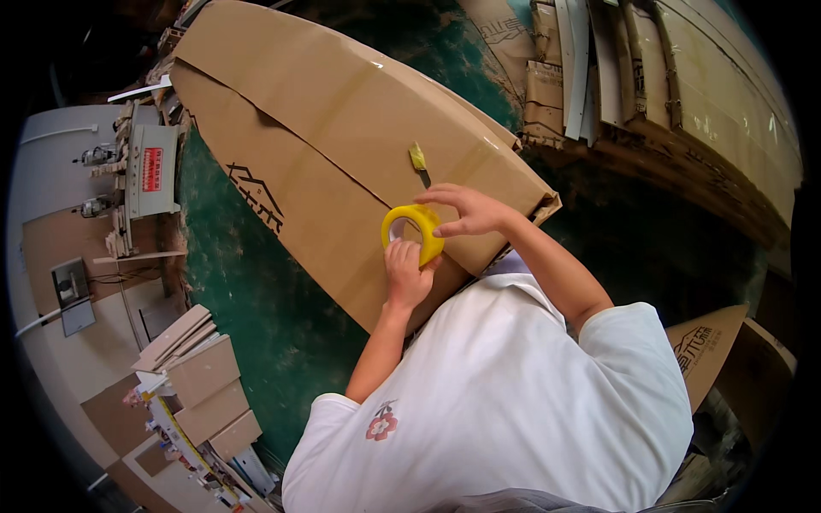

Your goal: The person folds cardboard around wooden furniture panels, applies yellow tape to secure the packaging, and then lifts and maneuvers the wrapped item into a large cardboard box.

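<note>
A roll of yellow packing tape [389, 224] stands tilted over the near part of a large brown cardboard package [342, 111]. My left hand [409, 272] grips its lower side, fingers hooked into the core. From the right, my right hand [470, 210] reaches to the roll with fingers stretched and apart. Its thumb rests at the roll's right edge, and its fingertips lie near the top. Just beyond the roll, a small knife with a yellow wrapped handle [417, 156] lies on the cardboard, its dark blade pointing toward my right hand.
Stacked cardboard-wrapped panels [718, 77] stand at the far right. Cut boards [205, 385] are piled at the lower left. A grey machine [154, 171] and a laptop [73, 295] are farther left. Green floor [231, 248] runs along the package. Another cardboard piece [705, 350] leans at right.
</note>
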Demonstrator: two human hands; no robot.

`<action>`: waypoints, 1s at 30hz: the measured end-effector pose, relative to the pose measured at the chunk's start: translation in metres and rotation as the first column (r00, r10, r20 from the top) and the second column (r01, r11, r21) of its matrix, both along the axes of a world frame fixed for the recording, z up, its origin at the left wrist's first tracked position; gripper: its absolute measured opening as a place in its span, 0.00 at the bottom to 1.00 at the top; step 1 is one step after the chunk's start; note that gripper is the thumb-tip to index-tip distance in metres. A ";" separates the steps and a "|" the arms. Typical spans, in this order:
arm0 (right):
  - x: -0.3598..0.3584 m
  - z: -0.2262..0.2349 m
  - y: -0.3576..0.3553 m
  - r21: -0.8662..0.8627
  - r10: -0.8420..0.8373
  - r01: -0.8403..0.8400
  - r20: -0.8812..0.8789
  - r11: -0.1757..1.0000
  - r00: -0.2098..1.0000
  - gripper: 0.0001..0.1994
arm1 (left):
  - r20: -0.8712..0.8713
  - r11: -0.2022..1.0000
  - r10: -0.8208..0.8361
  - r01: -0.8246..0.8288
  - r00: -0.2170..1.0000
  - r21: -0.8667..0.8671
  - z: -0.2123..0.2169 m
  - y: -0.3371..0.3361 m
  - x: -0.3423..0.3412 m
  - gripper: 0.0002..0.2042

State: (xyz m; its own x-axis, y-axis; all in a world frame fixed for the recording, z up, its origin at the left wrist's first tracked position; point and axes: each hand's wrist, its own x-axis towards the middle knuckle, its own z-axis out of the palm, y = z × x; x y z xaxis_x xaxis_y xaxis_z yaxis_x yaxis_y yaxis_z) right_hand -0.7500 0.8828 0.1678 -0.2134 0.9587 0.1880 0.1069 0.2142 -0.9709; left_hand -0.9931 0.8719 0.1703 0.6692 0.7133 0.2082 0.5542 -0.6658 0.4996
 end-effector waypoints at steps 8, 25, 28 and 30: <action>0.038 0.007 -0.060 0.253 -0.321 0.274 0.169 0.928 0.932 0.06 | 0.057 0.363 0.201 -0.020 0.978 -0.932 0.034 0.004 0.008 0.15; 0.002 -0.259 -0.151 -0.926 -0.944 0.229 -0.255 0.301 0.211 0.29 | -0.314 0.593 -0.802 0.736 0.507 -0.326 0.153 0.107 0.248 0.24; 0.003 -0.163 -0.130 -0.822 -0.835 -0.151 -0.544 0.549 -0.078 0.34 | -0.750 0.912 -0.401 0.305 0.527 -0.273 0.106 0.237 0.228 0.26; -0.002 -0.143 -0.150 -0.764 -0.805 -0.262 -0.579 0.590 -0.126 0.33 | -0.823 0.944 -0.226 0.324 0.521 -0.055 0.053 0.255 0.214 0.27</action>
